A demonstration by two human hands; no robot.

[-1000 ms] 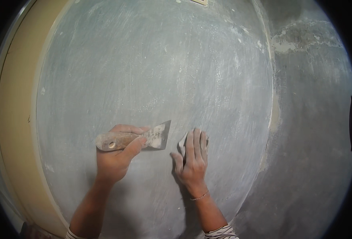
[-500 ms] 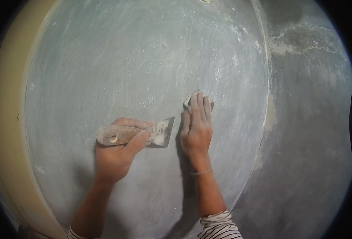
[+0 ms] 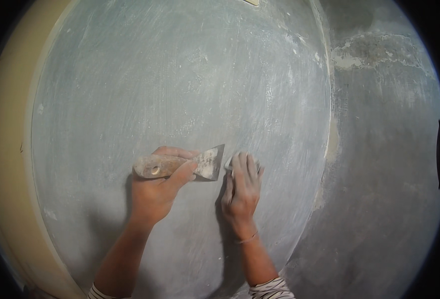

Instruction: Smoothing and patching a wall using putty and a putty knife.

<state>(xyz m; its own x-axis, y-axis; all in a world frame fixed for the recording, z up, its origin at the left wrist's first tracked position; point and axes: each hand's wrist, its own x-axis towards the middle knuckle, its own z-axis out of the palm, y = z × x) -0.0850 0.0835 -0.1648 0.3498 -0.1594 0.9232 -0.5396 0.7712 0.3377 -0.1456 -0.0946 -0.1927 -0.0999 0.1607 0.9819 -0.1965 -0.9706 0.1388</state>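
A grey plastered wall with fine pale streaks fills most of the view. My left hand is closed round a putty knife. Its worn wooden handle points left, and its dusty, flared blade points right, close to the wall. Just right of the blade, my right hand presses a thin folded pad, perhaps sandpaper, against the wall under its fingers. Only the pad's pale edges show; the fingers cover the rest.
A cream upright border runs along the wall's left side. At the right, a corner with a rough pale seam meets a darker grey wall, which has a patchy whitish band high up. A small yellowish edge shows at the top.
My right hand has slid down the wall with the pad, to beside the blade. My left hand and the putty knife have shifted slightly right.
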